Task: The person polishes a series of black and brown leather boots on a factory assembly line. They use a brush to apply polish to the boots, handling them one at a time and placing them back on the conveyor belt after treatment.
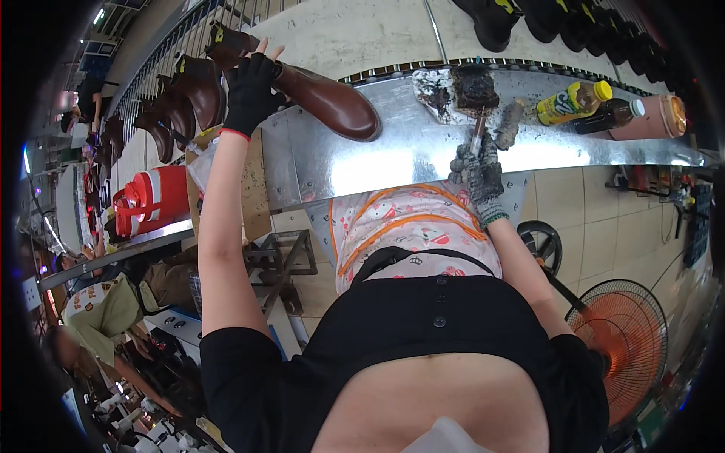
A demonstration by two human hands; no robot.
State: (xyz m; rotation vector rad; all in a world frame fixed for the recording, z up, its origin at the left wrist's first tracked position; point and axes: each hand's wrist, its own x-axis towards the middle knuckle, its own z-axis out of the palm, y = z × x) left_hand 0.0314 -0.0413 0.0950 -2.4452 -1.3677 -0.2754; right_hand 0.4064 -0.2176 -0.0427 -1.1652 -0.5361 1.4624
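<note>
My left hand (251, 89), in a black fingerless glove, rests on the top of a brown leather boot (325, 98) lying on its side on the shiny metal shelf (393, 151). My right hand (479, 175), in a grey knit glove, grips a small brush (479, 132) whose tip points up at a dark, crusted glue pot (474, 87) on the shelf. A patterned apron (415, 226) hangs below the shelf edge in front of me.
More brown boots (189, 98) line a conveyor at the left; black boots (544, 19) stand at the far top. Two bottles (596, 106) and a pink jar (655, 117) lie at the shelf's right. A red jug (151, 198) sits at the left, an orange fan (623, 336) at the lower right.
</note>
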